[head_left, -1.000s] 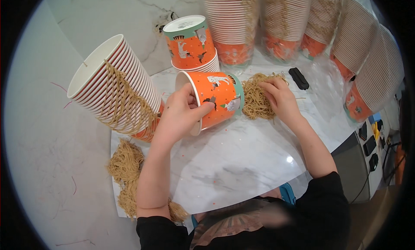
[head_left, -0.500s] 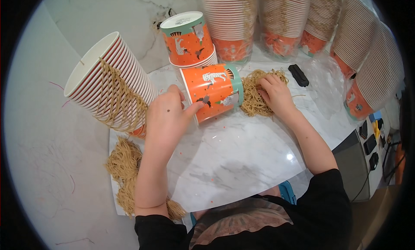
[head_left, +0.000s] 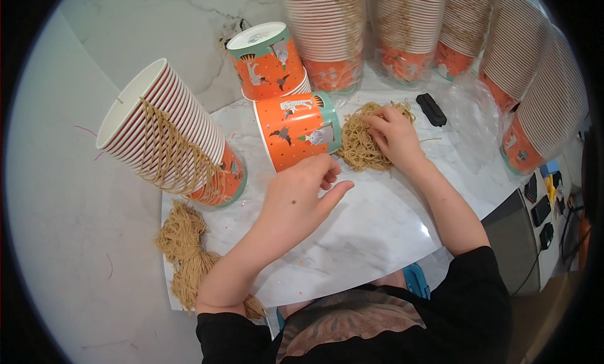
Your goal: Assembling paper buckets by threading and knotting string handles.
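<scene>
My left hand [head_left: 302, 194] hovers over the table just in front of an orange and green paper bucket [head_left: 292, 134] lying on its side. Its thumb is stretched out, the fingers are loosely bent, and nothing is in it. My right hand [head_left: 396, 137] rests on a tangled heap of tan string [head_left: 358, 144], fingers curled into the strands; the fingertips are partly hidden. The heap lies beside the bucket's green base. Left of my hands, a tilted stack of nested paper buckets [head_left: 167, 131] has tan string draped down its side.
Behind the lying bucket stand upside-down buckets [head_left: 267, 59]. Several bagged bucket stacks [head_left: 327, 37] line the back and right. A black object [head_left: 431, 109] and clear plastic wrap [head_left: 472, 122] lie right of the heap. A tied tan bundle of string [head_left: 185, 251] rests at the left edge.
My left hand has moved right and nearer, away from the stack and the lying bucket's rim. My right hand stays on the string heap.
</scene>
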A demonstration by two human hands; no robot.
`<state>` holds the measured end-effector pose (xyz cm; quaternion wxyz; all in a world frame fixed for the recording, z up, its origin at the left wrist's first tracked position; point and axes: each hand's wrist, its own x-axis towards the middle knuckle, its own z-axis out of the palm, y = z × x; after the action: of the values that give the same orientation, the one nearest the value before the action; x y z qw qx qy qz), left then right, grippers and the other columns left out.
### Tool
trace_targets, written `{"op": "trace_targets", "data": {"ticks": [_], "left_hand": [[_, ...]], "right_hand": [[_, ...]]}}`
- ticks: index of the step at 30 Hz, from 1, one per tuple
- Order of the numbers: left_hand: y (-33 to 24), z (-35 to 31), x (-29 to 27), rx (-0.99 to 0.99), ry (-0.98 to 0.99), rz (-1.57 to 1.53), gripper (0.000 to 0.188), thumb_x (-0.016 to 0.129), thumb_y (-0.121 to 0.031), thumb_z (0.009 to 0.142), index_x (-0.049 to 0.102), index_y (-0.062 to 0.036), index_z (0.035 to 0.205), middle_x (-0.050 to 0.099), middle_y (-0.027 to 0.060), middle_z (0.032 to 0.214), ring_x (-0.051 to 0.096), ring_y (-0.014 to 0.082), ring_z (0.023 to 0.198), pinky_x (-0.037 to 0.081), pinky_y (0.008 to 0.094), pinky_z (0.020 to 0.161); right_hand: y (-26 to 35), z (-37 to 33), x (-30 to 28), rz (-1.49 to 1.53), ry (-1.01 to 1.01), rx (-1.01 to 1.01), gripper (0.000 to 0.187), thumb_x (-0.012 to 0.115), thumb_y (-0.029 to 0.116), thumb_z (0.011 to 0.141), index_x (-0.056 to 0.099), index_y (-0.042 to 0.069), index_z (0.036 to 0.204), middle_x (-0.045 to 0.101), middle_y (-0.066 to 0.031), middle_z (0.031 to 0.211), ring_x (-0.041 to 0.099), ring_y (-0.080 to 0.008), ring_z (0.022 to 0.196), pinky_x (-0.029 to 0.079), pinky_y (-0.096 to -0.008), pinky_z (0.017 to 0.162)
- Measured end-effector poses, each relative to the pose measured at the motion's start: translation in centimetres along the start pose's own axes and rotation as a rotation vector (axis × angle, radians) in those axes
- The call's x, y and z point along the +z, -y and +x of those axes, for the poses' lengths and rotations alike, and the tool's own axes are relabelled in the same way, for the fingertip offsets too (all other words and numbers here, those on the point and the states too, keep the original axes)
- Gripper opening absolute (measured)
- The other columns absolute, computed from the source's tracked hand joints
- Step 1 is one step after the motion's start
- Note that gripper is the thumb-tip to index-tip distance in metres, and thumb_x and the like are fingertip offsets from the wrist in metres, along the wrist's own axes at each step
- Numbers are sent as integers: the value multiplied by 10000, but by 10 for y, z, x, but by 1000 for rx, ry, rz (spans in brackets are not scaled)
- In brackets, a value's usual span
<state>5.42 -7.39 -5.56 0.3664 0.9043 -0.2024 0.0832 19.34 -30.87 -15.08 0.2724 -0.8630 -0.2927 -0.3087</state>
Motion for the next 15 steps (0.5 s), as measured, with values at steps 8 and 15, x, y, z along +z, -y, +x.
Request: {"op": "trace_targets", "data": {"ticks": [8, 15], "left_hand": [[55, 5, 67, 86, -17, -120, 283, 683, -67, 928, 582, -2, 1184, 617, 148, 1174, 673, 255, 997, 575, 346, 806], [60, -15, 63, 65, -123, -312, 441, 661, 39, 920, 542, -16, 1341, 512, 136, 1428, 674, 198, 1090, 582, 294, 845]], "right_hand": [[-6, -4, 8, -13, 52, -72, 127, 724, 96, 834, 700, 83, 958, 605, -68, 1003, 587, -283, 998, 465, -418, 855], [28, -2, -10, 4, -26, -125, 148, 694, 81, 851, 610, 46, 968, 590, -102, 997, 567, -326, 993, 443, -437, 865]]}}
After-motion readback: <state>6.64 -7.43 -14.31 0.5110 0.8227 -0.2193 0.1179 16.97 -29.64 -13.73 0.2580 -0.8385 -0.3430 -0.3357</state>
